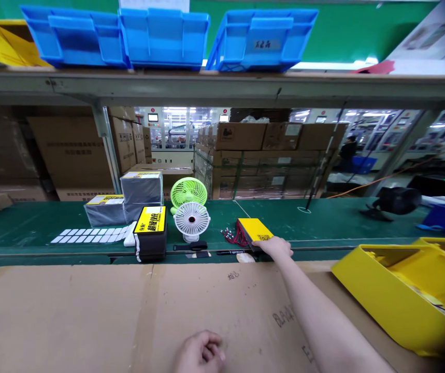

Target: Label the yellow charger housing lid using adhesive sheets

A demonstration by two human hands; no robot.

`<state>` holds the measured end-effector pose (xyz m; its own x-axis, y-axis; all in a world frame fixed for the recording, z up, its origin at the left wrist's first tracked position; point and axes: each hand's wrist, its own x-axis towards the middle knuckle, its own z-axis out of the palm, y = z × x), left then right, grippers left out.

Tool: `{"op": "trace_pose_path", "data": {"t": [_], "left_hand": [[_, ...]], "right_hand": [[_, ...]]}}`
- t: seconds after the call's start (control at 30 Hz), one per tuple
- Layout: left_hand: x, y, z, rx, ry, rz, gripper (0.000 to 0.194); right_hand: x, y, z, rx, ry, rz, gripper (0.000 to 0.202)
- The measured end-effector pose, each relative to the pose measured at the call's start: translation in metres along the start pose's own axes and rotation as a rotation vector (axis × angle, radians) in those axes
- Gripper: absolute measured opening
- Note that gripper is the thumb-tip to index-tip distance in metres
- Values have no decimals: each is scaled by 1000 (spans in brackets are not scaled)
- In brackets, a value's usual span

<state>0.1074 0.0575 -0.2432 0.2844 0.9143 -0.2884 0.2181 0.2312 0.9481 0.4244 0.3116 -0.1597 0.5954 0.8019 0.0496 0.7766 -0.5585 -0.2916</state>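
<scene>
My right hand (pixel 278 248) reaches over the green bench and has its fingers on the near right corner of a yellow-topped black box (pixel 254 229). Red cords with small metallic ends (pixel 238 235) lie against the left side of that box. My left hand (pixel 203 352) is low in the middle, over the cardboard sheet (pixel 90 316), with its fingers curled and nothing seen in them. A stack of yellow and black boxes (pixel 151 233) stands further left, beside a white fan (pixel 191 219) and a green fan (pixel 188 192).
Yellow bins (pixel 397 295) sit at the right edge. Wrapped grey boxes (pixel 142 190) and white labels (pixel 90 235) are on the left of the green bench (pixel 303 223). Blue bins (pixel 163 39) line the shelf above. A black fan (pixel 397 200) stands at the back right.
</scene>
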Motion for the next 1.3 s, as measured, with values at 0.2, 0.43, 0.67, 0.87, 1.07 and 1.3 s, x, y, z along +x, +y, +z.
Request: {"op": "trace_pose_path", "data": {"t": [0.2, 0.43, 0.67, 0.87, 1.07, 1.3], "left_hand": [[1, -4, 1, 17, 6, -2, 31], [2, -7, 2, 5, 13, -3, 32], [0, -5, 2, -11, 4, 10, 32], [-1, -4, 3, -1, 10, 3, 33], [-2, 0, 3, 19, 21, 8, 31], [-3, 5, 1, 31, 29, 2, 28]], "right_hand": [[-5, -1, -4, 26, 32, -22, 91], [-7, 0, -5, 42, 43, -27, 94], [-14, -3, -6, 56, 59, -33, 89], [-20, -6, -2, 65, 95, -9, 101], [-6, -3, -1, 75, 14, 42, 108], [3, 4, -4, 74, -32, -7, 97]]}}
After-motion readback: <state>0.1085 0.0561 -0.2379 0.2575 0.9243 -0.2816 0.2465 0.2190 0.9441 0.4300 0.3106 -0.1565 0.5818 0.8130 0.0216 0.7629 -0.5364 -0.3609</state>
